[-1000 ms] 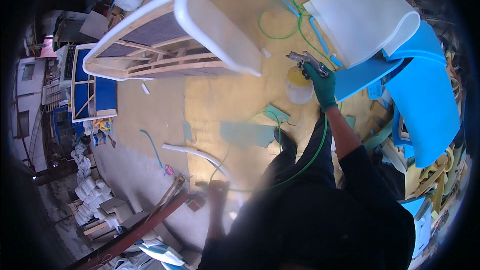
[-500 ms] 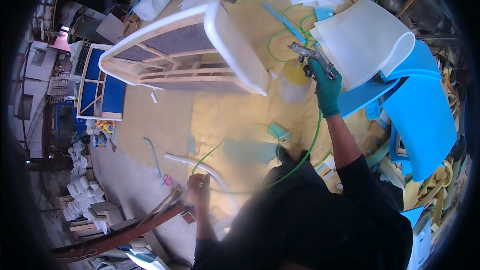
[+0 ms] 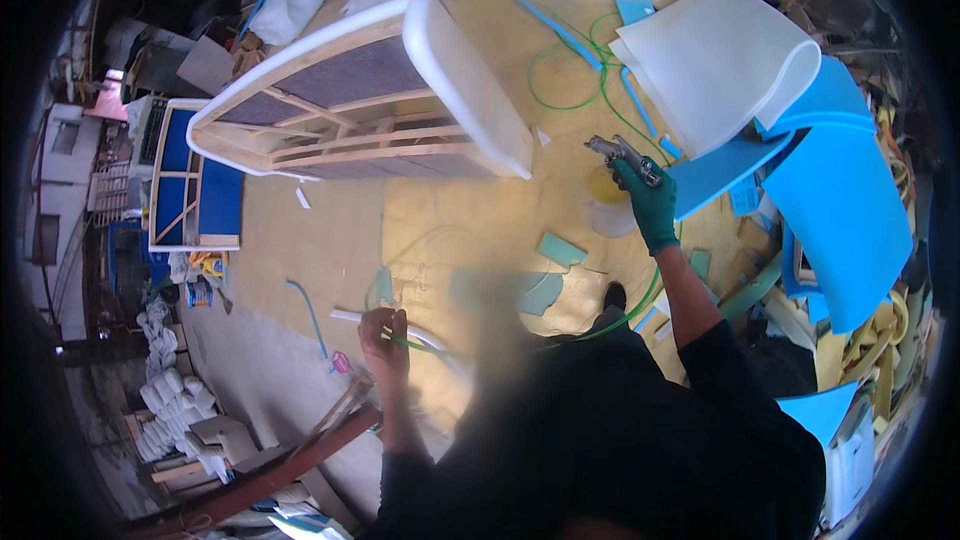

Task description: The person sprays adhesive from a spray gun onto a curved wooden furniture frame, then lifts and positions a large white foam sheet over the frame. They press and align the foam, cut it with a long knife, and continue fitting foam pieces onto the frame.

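My right hand (image 3: 652,205), in a green glove, is closed round the handle of a metal spray gun (image 3: 628,156). Below the gun shows a translucent pot with yellowish contents (image 3: 606,202). A thin green air hose (image 3: 425,345) runs from the right arm's side across my body to my bare left hand (image 3: 386,345), whose fingers are curled shut on it. Ahead of me, a wooden sofa frame (image 3: 365,140) lies with its open underside facing me, edged in white padding. A hazy blur hides part of the lower middle.
A folded white foam sheet (image 3: 715,65) and blue foam sheets (image 3: 840,230) are piled at the right. A blue-backed wooden frame (image 3: 197,180) stands at the left. Foam scraps (image 3: 562,249) and loops of hose lie on the tan floor covering (image 3: 310,270). A reddish beam (image 3: 260,475) crosses the lower left.
My right hand with the spray gun has come down and a little nearer. My left hand has risen slightly and shifted left, the hose moving with it. One shoe shows more plainly.
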{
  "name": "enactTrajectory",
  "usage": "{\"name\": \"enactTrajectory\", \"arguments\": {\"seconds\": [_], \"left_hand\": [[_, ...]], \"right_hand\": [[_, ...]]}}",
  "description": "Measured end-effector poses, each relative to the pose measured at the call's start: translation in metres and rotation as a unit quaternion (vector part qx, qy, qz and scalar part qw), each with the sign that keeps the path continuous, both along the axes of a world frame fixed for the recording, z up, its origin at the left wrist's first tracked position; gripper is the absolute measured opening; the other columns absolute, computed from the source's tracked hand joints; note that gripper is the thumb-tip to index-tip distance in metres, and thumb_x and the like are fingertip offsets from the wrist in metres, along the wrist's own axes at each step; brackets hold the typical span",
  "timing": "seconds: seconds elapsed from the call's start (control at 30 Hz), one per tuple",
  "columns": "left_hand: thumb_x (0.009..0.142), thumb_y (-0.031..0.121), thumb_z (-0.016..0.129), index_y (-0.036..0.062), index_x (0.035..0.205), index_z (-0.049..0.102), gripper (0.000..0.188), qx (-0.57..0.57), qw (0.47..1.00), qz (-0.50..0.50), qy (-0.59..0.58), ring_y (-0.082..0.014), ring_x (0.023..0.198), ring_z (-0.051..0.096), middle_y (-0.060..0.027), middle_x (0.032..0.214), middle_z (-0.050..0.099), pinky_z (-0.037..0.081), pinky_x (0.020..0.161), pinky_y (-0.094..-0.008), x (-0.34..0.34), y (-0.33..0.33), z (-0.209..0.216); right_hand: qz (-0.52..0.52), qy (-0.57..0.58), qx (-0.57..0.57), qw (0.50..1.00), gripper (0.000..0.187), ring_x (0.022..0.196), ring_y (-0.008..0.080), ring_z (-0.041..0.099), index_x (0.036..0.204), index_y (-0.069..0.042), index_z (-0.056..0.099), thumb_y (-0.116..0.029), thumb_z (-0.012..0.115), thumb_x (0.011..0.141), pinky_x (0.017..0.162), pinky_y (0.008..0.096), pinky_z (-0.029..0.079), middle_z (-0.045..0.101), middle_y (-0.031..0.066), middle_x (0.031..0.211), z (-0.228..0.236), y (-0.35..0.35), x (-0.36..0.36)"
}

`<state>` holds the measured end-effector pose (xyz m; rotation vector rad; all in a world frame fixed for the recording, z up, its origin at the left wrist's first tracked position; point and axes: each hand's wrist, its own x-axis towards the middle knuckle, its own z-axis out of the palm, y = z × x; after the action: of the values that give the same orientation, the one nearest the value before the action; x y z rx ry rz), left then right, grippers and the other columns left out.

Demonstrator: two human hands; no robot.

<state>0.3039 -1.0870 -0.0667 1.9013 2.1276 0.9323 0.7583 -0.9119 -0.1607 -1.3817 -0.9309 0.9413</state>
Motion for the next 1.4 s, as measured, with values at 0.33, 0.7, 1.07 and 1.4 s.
{"name": "enactTrajectory", "arguments": {"seconds": [0.33,0.7,1.07,1.4], "left_hand": [[0.081,0.007,0.083,0.0069,0.085,0.062,0.022,-0.109,0.975,-0.187,0.044,-0.0292,0.082,0.060,-0.0059,0.081,0.062,0.044,0.080,-0.0437,-0.148,0.142,-0.077],[0.085,0.011,0.083,0.0067,0.083,0.061,0.022,-0.182,0.946,-0.267,0.001,-0.0312,0.083,0.061,-0.0083,0.081,0.064,0.046,0.080,-0.0452,-0.312,0.247,-0.109],[0.093,0.009,0.075,0.0017,0.081,0.061,0.020,-0.119,0.938,-0.321,0.058,-0.0307,0.081,0.058,-0.0107,0.088,0.065,0.046,0.077,-0.0439,-0.408,0.256,-0.049],[0.095,0.017,0.076,-0.0013,0.081,0.061,0.027,-0.156,0.896,-0.407,0.088,-0.0362,0.080,0.060,-0.0166,0.083,0.063,0.048,0.075,-0.0463,-0.454,0.347,-0.082]], "right_hand": [[-0.146,-0.110,-0.147,0.972,0.022,0.071,0.0069,0.057,0.094,-0.002,0.076,-0.023,0.077,0.098,0.066,0.0285,0.047,0.065,-0.0018,0.073,-0.091,-0.035,-0.112],[-0.308,0.004,-0.082,0.948,0.038,0.099,0.0067,0.059,0.135,-0.002,0.069,-0.023,0.071,0.103,0.088,0.0237,0.048,0.069,-0.0023,0.111,-0.070,-0.094,-0.293],[-0.407,0.009,-0.072,0.910,0.024,0.091,0.0077,0.064,0.115,0.000,0.074,-0.020,0.072,0.102,0.082,0.0255,0.050,0.072,-0.0003,0.098,-0.115,-0.130,-0.429],[-0.440,-0.019,-0.093,0.893,0.028,0.080,0.0125,0.060,0.116,-0.003,0.073,-0.024,0.075,0.099,0.073,0.0331,0.051,0.068,0.0036,0.088,-0.084,-0.113,-0.529]]}}
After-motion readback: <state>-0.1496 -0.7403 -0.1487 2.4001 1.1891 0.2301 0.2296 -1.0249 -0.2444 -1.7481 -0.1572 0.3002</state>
